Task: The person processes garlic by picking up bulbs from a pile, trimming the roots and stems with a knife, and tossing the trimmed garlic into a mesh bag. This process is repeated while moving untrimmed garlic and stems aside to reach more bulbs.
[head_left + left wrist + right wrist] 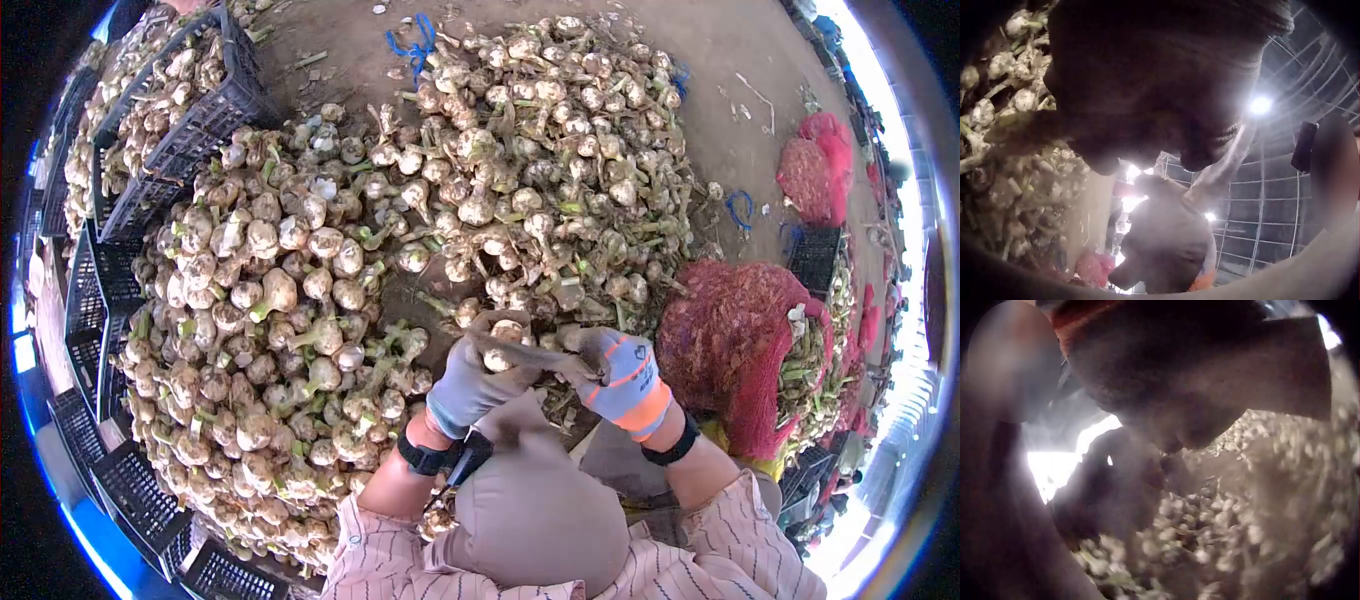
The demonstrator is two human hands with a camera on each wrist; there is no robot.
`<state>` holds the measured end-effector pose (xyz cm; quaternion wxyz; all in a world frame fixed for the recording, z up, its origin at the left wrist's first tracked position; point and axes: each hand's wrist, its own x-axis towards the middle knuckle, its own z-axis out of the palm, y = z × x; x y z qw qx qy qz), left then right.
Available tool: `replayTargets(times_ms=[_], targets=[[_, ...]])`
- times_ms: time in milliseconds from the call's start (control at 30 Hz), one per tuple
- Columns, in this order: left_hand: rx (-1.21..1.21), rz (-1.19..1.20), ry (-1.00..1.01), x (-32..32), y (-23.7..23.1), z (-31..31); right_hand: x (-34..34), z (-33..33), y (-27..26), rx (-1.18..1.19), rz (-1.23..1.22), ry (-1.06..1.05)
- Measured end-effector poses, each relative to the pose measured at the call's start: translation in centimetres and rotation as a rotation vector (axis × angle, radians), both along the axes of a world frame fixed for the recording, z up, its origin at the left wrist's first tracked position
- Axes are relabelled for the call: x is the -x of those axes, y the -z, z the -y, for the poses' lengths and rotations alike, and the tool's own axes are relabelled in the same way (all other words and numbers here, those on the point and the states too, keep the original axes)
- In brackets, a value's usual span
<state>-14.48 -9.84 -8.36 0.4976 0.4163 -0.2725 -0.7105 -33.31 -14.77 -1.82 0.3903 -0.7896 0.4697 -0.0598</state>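
Observation:
Both hands wear grey gloves and meet over the lap in the head view. My left hand (pixel 470 385) grips a garlic bulb (pixel 507 332), its fingers curled round it. My right hand (pixel 622 380), whose glove has orange bands, grips a flat, broad blade-like tool (pixel 535 356) that reaches across to the bulb. In the right wrist view this flat blade (pixel 1291 369) sticks out from the dark underside of the hand, with a square-cut end. The left wrist view shows the left hand (pixel 1154 81) in shadow, largely hiding the bulb.
A heap of cleaned garlic bulbs (pixel 300 260) lies at the left, and a pile of stalked garlic (pixel 560 150) ahead. Black plastic crates (pixel 190 140) line the left side. Red mesh sacks (pixel 735 330) stand at the right, and blue cord (pixel 740 210) lies on the ground.

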Motion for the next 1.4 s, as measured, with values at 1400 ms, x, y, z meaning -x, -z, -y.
replayTargets(times_ms=[1400], targets=[[1.047, 1.072, 0.192, 1.9, -1.9, -1.9, 2.7, 2.9, -4.2, -0.135, -0.16, -0.146]])
